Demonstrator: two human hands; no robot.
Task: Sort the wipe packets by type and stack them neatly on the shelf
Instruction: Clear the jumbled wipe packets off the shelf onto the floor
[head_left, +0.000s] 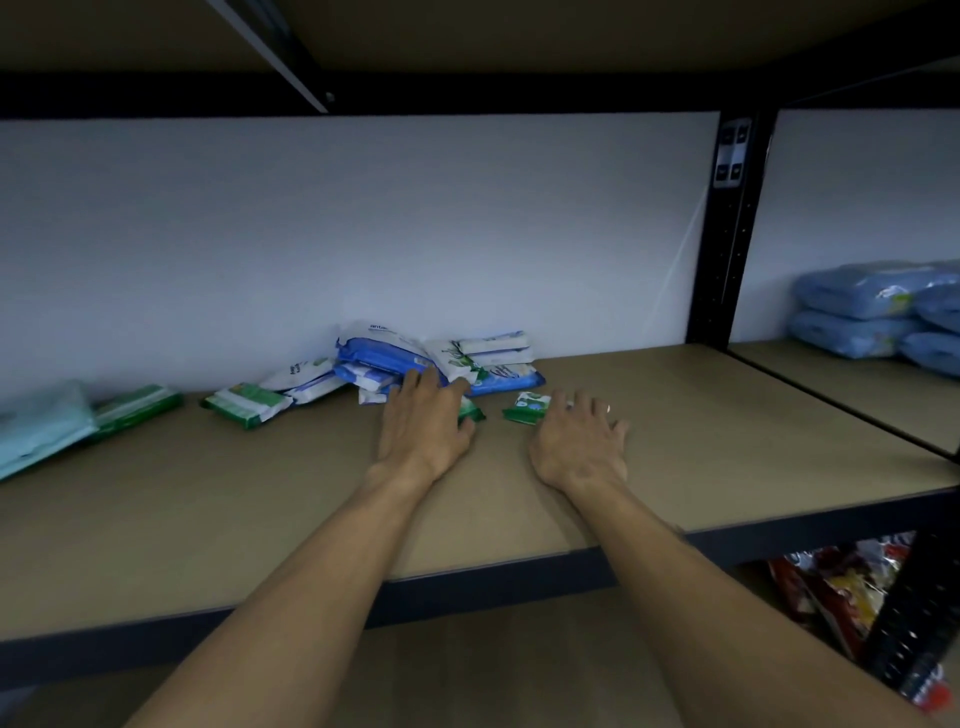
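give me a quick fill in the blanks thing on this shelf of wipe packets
1. The small packet at the right hand fingertips is ____ and white.
2. A ring shows on a finger of the ____ hand.
3. The bulky packs in the bay right of the black upright are ____.

Missing words: green; right; blue.

jumbled blue-white wipe packets (415, 358) mid-shelf, green packets (247, 404) scattered beside
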